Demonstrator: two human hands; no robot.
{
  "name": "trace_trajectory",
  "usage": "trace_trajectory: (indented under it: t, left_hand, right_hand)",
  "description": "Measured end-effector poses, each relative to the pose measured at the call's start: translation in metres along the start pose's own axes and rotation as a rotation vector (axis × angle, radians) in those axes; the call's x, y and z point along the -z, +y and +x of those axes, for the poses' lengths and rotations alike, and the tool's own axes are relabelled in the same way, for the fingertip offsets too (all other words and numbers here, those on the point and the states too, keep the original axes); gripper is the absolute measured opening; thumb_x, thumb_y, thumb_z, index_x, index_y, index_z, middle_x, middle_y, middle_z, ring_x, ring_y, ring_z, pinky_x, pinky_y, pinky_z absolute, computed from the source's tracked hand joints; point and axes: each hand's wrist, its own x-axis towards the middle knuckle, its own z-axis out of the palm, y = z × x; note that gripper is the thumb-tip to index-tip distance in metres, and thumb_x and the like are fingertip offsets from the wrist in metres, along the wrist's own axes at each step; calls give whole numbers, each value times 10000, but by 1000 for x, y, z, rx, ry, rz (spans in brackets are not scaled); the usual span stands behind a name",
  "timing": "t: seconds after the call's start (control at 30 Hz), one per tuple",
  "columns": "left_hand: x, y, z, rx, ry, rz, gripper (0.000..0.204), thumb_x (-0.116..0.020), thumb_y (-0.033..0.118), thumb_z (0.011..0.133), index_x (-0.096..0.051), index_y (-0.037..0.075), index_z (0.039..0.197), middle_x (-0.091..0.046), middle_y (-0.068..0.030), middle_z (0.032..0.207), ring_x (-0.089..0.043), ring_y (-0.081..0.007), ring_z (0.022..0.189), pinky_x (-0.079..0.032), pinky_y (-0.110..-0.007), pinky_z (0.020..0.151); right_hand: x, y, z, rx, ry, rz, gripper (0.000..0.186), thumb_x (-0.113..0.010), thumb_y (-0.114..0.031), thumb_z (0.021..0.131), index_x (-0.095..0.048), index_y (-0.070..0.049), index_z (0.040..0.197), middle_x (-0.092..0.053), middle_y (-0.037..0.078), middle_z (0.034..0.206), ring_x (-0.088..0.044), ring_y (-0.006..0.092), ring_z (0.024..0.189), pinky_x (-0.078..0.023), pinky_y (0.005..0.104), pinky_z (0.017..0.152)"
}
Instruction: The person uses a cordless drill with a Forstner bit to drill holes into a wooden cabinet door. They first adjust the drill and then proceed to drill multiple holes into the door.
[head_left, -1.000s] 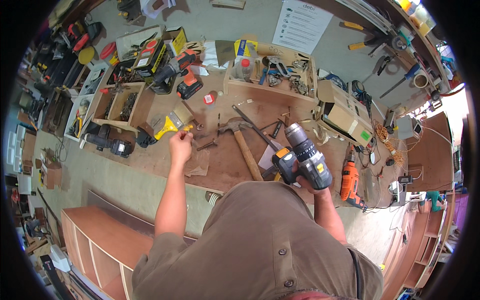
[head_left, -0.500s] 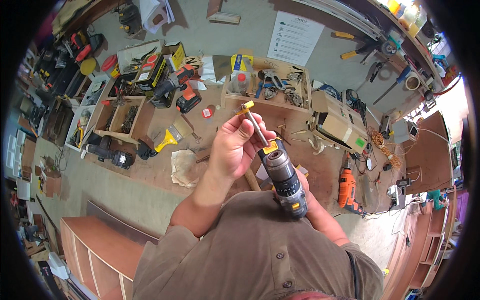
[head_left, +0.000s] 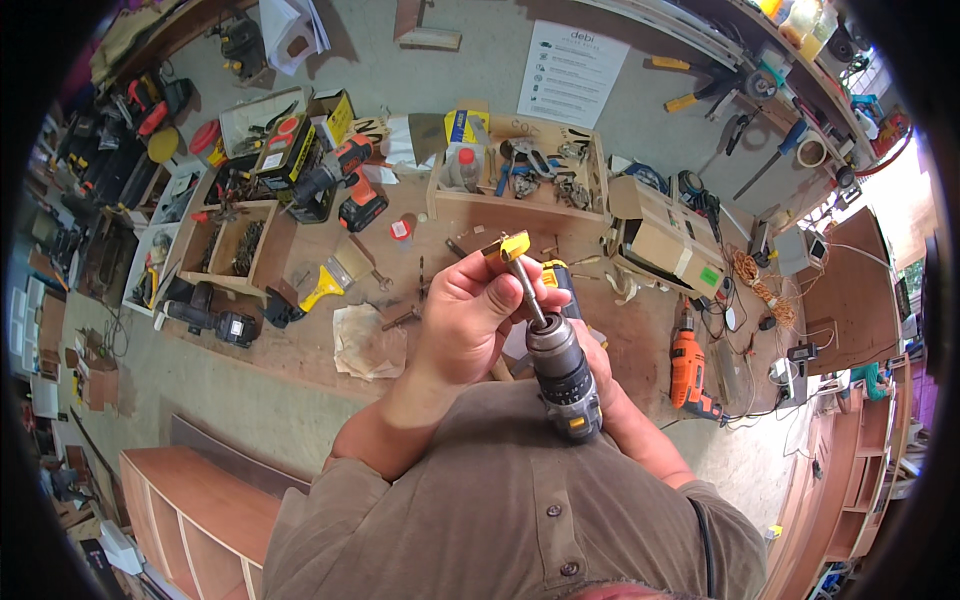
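Pinched between the fingers of my left hand (head_left: 465, 315) is a drill bit (head_left: 520, 270) with a yellow cutting head and a metal shank. The shank's end is at the mouth of the chuck on a cordless drill (head_left: 565, 385), whose chuck points up. My right hand (head_left: 594, 352) grips the drill from behind, mostly hidden by it. A hammer is largely covered by my hands and the drill. A yellow putty knife (head_left: 325, 285) and a crumpled paper (head_left: 365, 340) lie to the left on the workbench (head_left: 630, 350).
An orange corded drill (head_left: 690, 375) and coiled cord (head_left: 750, 275) lie at the right, near a cardboard box (head_left: 665, 235). An open tool box (head_left: 510, 205) and another cordless drill (head_left: 340, 165) stand at the back. A wooden cabinet (head_left: 185, 465) is low at the left.
My left hand has moved up and rightward from the bench, carrying the bit to the drill, and its shank now meets the chuck. The drill has turned chuck-up and moved slightly toward the middle.
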Motion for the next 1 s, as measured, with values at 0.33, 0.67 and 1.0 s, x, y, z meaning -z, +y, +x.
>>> trace_trajectory:
  t: [0.33, 0.67, 1.0]
  left_hand:
    - [-1, -9, -4, 16, 13, 121, 294, -691, 213, 925, -627, -24, 1088, -670, -110, 966, -677, -310, 1029, -526, -456, 951]
    - [2, -14, -7, 76, 41, 164, 253, -630, 213, 966, -614, -17, 1073, -641, -134, 1039, -676, -294, 1015, -516, -435, 951]
    - [5, -45, 1, -15, 217, 53, 236, -414, 287, 1040, -516, 84, 978, -622, -147, 990, -662, -302, 958, -535, -427, 853]
  right_hand:
    - [0, 7, -6, -29, -23, -3, 274, -702, -65, 781, -626, -31, 1042, -651, 101, 977, -630, 299, 885, -461, 413, 855]
    - [-7, 11, -8, -62, 21, 72, 267, -704, -70, 787, -614, -37, 1037, -651, 102, 984, -626, 295, 884, -462, 411, 859]
    - [-16, 19, -11, -130, 39, 120, 415, -729, -46, 799, -567, -24, 1180, -641, 116, 1056, -638, 270, 929, -500, 367, 819]
